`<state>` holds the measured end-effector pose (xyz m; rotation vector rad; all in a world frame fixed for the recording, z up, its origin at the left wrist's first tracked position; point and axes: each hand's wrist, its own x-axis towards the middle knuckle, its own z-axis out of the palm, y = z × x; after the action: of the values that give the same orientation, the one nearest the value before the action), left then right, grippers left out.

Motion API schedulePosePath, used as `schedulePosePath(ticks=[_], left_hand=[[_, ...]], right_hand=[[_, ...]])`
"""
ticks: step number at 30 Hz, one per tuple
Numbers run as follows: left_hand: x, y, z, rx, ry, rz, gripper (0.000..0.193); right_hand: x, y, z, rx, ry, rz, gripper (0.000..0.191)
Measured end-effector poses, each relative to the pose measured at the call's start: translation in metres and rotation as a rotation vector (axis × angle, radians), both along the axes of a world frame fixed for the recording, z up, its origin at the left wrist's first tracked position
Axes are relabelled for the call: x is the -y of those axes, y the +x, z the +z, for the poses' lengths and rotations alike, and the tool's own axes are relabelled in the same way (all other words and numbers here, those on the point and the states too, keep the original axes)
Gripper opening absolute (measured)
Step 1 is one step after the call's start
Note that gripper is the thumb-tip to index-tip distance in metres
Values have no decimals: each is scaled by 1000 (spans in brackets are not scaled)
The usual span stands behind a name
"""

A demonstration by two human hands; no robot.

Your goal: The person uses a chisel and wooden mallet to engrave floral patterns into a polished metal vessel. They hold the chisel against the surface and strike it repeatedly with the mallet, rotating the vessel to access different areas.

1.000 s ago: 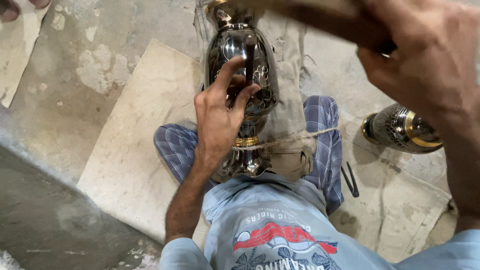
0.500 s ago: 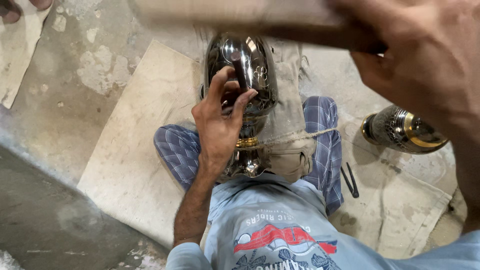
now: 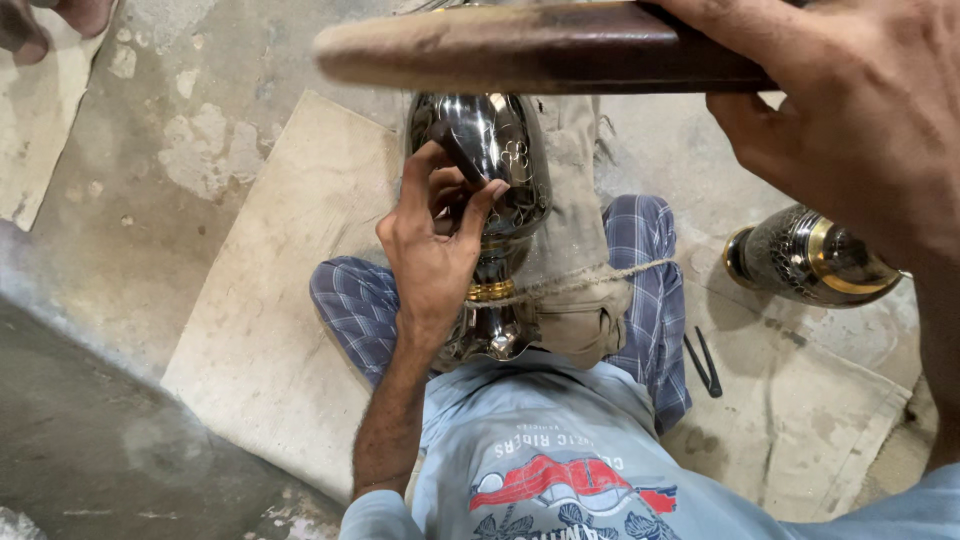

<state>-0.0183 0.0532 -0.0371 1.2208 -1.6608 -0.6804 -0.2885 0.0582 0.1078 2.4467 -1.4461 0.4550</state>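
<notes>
A dark, shiny engraved metal vase (image 3: 500,160) with a gold band lies lengthwise on my lap, tied with twine to a khaki cloth pad (image 3: 575,250). My left hand (image 3: 435,245) rests on the vase's belly, its fingers pinched around a small dark tool pressed to the engraved surface. My right hand (image 3: 860,110) is raised close to the camera, gripping a thick wooden stick (image 3: 530,50) held level above the vase. The stick hides the vase's far end.
A second dark vase (image 3: 805,255) with gold bands lies on the floor at right. A small dark metal tool (image 3: 703,362) lies by my right knee. I sit on pale boards (image 3: 270,320) over a worn concrete floor. Another person's foot (image 3: 55,20) shows top left.
The wooden stick has swung left and come fully into view above the vase. My left hand has shifted slightly on the vase's belly.
</notes>
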Motion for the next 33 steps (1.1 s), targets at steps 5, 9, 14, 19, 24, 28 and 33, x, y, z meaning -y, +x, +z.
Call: schedulePosePath(ticks=[5,9,14,19,24,28,33], left_hand=[[-3,-1,1,-11,44,31,47],[-4,-1,0,-32,-8,-22,42],[-3,0,-1,-1,45,15,47],[1,0,1,-33,29,-43,49],[8,1,7,29,39,-111,47],[10,1,11,61,59,-109,49],[15,-2,15,64,90,-164,46]], right_hand=[[0,1,3,131,134,-112,37],[3,5,10,-61,6,6,43],[7,9,7,-69,28,-25,32],[10,-1,-10,-157,-71,-13,36],[6,-8,-21,-187,-136,-37,37],[9,-12,-32,33,10,-75,41],[9,-20,-45,-51,-28,-118,47]])
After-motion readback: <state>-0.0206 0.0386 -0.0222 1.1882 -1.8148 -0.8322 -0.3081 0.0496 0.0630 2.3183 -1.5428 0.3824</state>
